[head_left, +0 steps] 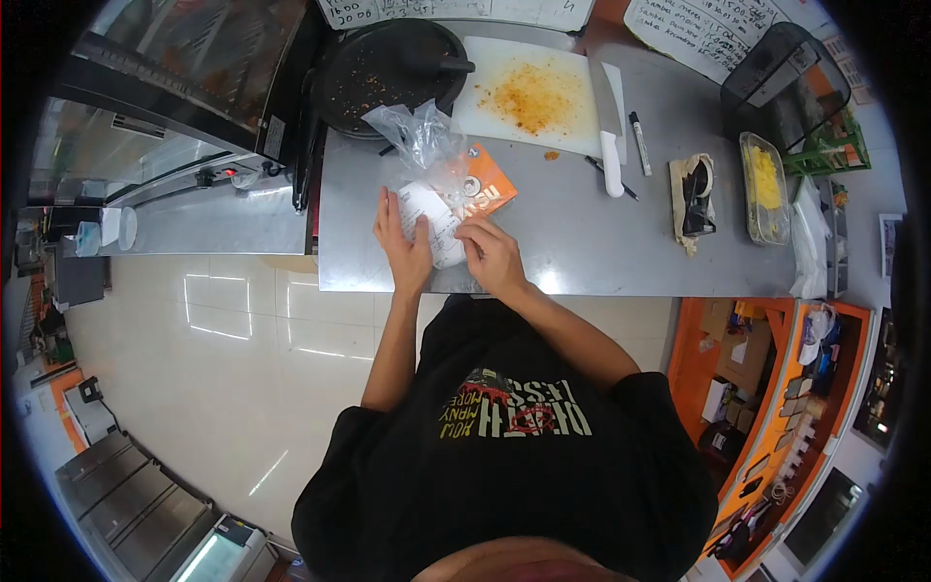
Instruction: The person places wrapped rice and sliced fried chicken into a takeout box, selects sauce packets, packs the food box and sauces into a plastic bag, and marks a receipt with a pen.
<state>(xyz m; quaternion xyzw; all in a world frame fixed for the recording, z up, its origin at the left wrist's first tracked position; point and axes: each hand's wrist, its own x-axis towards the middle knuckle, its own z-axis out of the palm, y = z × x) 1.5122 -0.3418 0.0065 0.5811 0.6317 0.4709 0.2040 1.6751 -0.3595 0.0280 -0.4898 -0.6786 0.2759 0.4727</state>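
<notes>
A white printed receipt (433,225) lies against a clear plastic bag (423,141), whose gathered top points away from me. Inside or under the bag is an orange box (489,177) with white lettering; which of the two I cannot tell. My left hand (405,247) holds the receipt's left side, thumb on top of the paper and fingers along its edge. At the right edge, my right hand (493,257) pinches the receipt between thumb and fingers.
Behind the box sit a dark round pan (393,82) and a stained white cutting board (524,92). A white-handled knife (611,160), a marker (640,143), a tape dispenser (692,199) and a tub of yellow food (766,189) are to the right. The steel counter's (582,276) front edge is near me.
</notes>
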